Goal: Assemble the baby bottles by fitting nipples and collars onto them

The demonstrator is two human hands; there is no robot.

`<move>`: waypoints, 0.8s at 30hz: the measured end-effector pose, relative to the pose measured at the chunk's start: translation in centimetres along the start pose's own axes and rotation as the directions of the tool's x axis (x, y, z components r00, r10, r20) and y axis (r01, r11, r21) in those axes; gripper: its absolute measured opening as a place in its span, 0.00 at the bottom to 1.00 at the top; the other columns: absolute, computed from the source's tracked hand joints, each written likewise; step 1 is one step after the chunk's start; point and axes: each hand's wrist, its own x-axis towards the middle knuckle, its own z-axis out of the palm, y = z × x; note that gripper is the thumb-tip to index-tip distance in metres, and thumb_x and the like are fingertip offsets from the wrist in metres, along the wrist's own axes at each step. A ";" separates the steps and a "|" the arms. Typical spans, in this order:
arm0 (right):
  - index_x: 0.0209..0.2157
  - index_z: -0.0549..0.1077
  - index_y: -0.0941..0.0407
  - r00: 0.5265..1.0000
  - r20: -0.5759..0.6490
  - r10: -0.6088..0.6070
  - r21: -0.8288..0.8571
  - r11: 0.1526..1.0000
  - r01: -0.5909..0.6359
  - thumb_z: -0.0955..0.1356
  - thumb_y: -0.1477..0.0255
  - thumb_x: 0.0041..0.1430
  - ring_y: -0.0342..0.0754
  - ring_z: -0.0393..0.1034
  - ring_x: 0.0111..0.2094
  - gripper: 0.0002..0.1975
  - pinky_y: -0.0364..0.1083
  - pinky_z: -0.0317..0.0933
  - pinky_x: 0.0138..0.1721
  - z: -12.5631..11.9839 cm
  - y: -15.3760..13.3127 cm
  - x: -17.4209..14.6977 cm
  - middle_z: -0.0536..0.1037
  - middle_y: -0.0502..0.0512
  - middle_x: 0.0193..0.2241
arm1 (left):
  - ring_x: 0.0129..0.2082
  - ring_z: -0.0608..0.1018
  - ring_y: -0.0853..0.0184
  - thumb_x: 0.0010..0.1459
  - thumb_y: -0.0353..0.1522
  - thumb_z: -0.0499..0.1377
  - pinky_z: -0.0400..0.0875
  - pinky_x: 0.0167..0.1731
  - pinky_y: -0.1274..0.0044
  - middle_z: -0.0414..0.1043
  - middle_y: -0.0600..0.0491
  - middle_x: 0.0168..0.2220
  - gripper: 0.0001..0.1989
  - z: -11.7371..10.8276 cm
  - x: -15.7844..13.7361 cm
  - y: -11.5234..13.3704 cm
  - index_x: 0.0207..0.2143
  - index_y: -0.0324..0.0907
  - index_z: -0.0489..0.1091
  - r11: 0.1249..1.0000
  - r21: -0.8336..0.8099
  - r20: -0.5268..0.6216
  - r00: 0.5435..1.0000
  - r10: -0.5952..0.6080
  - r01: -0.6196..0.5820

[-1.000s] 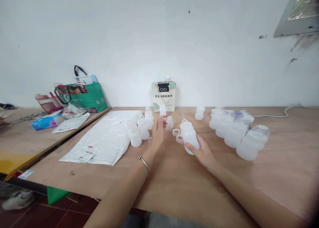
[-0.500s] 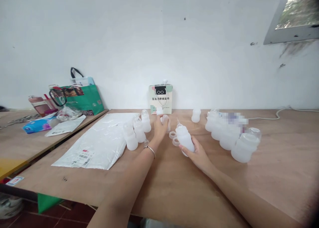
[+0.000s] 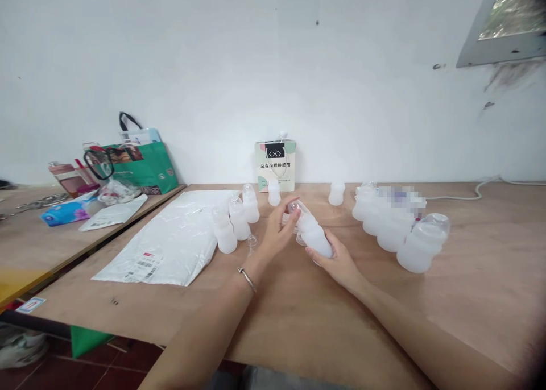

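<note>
My right hand (image 3: 335,256) is wrapped round the lower body of a frosted white baby bottle (image 3: 314,237), which leans to the left above the table. At the bottle's upper end, my left hand (image 3: 281,226) grips a clear domed cap (image 3: 294,207) between thumb and fingers. The cap lies against or over the bottle's top; how far it sits on is unclear. Behind my left hand and the bottle, clear rings (image 3: 300,239) lie on the table, partly hidden. A small clear piece (image 3: 252,241) rests left of my left wrist.
Capped bottles (image 3: 224,231) stand in a row at left, beside a white mailing bag (image 3: 160,242). More bottles (image 3: 416,248) line the right side. Two uncapped bottles (image 3: 336,194) stand at the back near a paper bag (image 3: 275,165). A green bag (image 3: 149,168) occupies the neighbouring table.
My left hand has come back from the rear of the table toward the bottle, bringing the clear cap to its top. My right hand still holds the bottle in nearly the same place.
</note>
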 end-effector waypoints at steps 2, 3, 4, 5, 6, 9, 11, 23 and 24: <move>0.42 0.67 0.55 1.000 0.006 0.007 -0.016 1.000 -0.007 0.66 0.60 0.49 0.48 0.66 0.34 0.19 0.46 0.61 0.33 0.0 0.0 -0.1 0.74 0.53 0.35 | 0.46 0.69 0.66 0.61 0.36 0.48 0.63 0.47 0.72 0.66 0.49 0.48 0.15 0.1 -0.4 0.1 0.50 0.45 0.62 0.997 0.054 0.040 0.998 0.050 -0.052; 0.41 0.67 0.55 1.000 0.010 0.011 -0.025 1.000 -0.011 0.66 0.60 0.49 0.48 0.66 0.32 0.18 0.46 0.61 0.32 0.0 0.1 -0.2 0.73 0.53 0.34 | 0.48 0.68 0.65 0.61 0.36 0.48 0.62 0.49 0.71 0.65 0.49 0.49 0.16 0.1 -0.6 0.2 0.50 0.45 0.62 0.994 0.074 0.047 0.996 0.074 -0.077; 0.39 0.68 0.55 1.000 0.014 0.013 -0.031 0.999 -0.013 0.66 0.60 0.49 0.48 0.66 0.31 0.18 0.45 0.61 0.31 0.0 0.1 -0.2 0.73 0.52 0.32 | 0.50 0.67 0.64 0.60 0.35 0.49 0.61 0.51 0.70 0.64 0.48 0.50 0.16 0.2 -0.8 0.3 0.50 0.45 0.62 0.991 0.088 0.049 0.994 0.096 -0.101; 0.39 0.68 0.56 1.000 0.015 0.015 -0.037 0.999 -0.015 0.66 0.60 0.49 0.48 0.66 0.30 0.18 0.45 0.61 0.30 0.0 0.2 -0.2 0.74 0.52 0.31 | 0.52 0.65 0.63 0.60 0.35 0.50 0.59 0.52 0.69 0.63 0.48 0.51 0.16 0.3 -1.1 0.4 0.51 0.44 0.62 0.989 0.095 0.048 0.993 0.112 -0.116; 0.38 0.68 0.56 1.000 0.010 0.017 -0.042 0.999 -0.016 0.66 0.59 0.49 0.48 0.66 0.30 0.18 0.45 0.61 0.29 0.0 0.2 -0.3 0.74 0.52 0.31 | 0.53 0.64 0.63 0.60 0.34 0.50 0.58 0.53 0.69 0.63 0.48 0.52 0.17 0.5 -1.3 0.6 0.51 0.44 0.61 0.988 0.094 0.043 0.992 0.115 -0.119; 0.39 0.69 0.56 1.000 -0.019 0.015 -0.046 0.999 -0.016 0.66 0.59 0.49 0.49 0.67 0.31 0.19 0.45 0.61 0.30 0.0 0.1 -0.4 0.75 0.53 0.32 | 0.52 0.66 0.64 0.60 0.33 0.49 0.61 0.52 0.69 0.63 0.48 0.53 0.17 1.0 -2.0 0.9 0.52 0.44 0.60 0.996 0.059 0.005 0.997 0.072 -0.072; 0.41 0.68 0.57 1.000 -0.024 0.000 -0.045 0.999 -0.001 0.66 0.60 0.49 0.50 0.68 0.33 0.20 0.46 0.62 0.32 -0.1 -0.1 -0.4 0.75 0.54 0.34 | 0.52 0.66 0.64 0.61 0.33 0.48 0.62 0.51 0.70 0.63 0.48 0.52 0.16 1.5 -2.3 1.1 0.52 0.44 0.60 0.999 0.029 -0.028 0.999 0.039 -0.039; 0.41 0.67 0.55 0.998 -0.039 -0.039 -0.109 0.993 0.034 0.66 0.59 0.49 0.51 0.69 0.32 0.19 0.47 0.62 0.32 -0.1 -0.6 -0.4 0.75 0.54 0.32 | 0.55 0.64 0.63 0.61 0.34 0.48 0.59 0.54 0.67 0.62 0.48 0.54 0.18 1.1 -2.1 1.5 0.53 0.46 0.59 0.995 0.015 0.032 0.994 0.100 -0.101; 0.40 0.67 0.55 0.997 -0.061 -0.038 -0.114 0.993 0.031 0.66 0.59 0.49 0.51 0.69 0.32 0.19 0.48 0.62 0.32 -0.1 -0.4 -0.3 0.75 0.54 0.32 | 0.56 0.62 0.63 0.61 0.34 0.48 0.58 0.55 0.66 0.59 0.48 0.56 0.19 1.1 -2.0 1.6 0.55 0.47 0.56 0.993 0.028 0.058 0.992 0.114 -0.115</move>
